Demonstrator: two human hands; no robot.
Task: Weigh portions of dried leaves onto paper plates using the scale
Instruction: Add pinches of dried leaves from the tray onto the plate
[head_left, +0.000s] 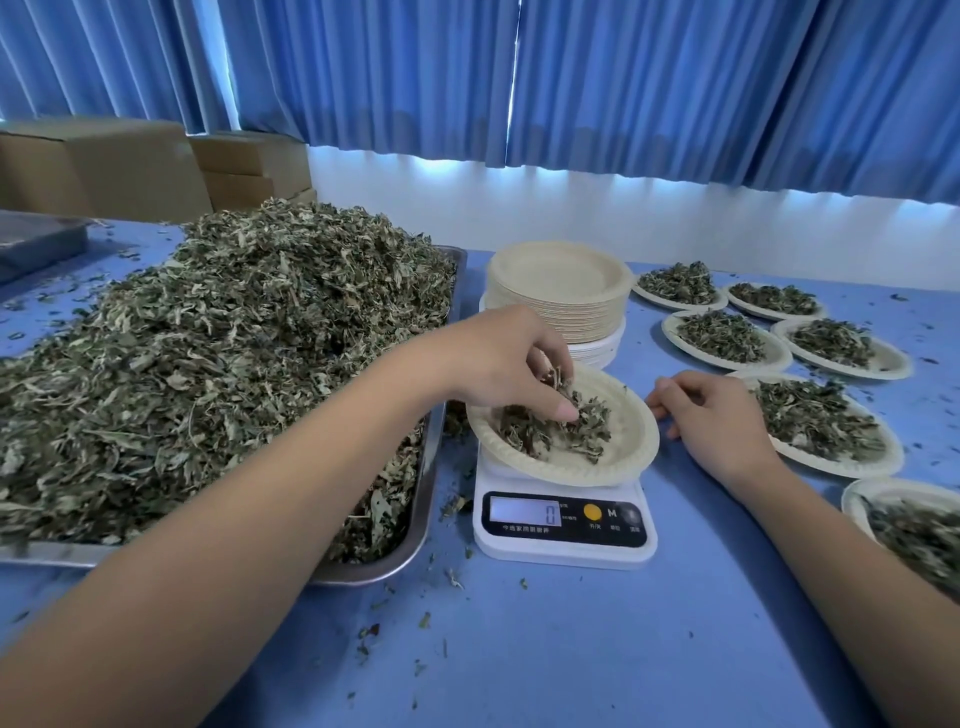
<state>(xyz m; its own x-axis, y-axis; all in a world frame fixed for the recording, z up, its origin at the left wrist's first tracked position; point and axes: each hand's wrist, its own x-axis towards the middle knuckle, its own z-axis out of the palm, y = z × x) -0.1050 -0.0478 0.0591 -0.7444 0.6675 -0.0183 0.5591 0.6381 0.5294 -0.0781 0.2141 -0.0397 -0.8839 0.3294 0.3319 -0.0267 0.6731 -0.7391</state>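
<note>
Dried leaves (558, 426) lie directly under the left hand's fingers (556, 405), which are loosely bunched on a pinch of them over the plate (623, 447) on the scale (563, 540). Display appears to read zero. The supply heap in the tray (415, 551) lies just left, nearer this hand. The right hand (711, 415) rests curled and empty on the tabletop (571, 649), beside the plate's right rim.

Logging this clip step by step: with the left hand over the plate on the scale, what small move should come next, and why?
Probably let go of the leaves and lift the left hand clear of the plate. Its fingers are down in the small heap there, and the scale display seems to read 0, so no trustworthy weight shows. The right hand rests on the table beside the plate.
</note>
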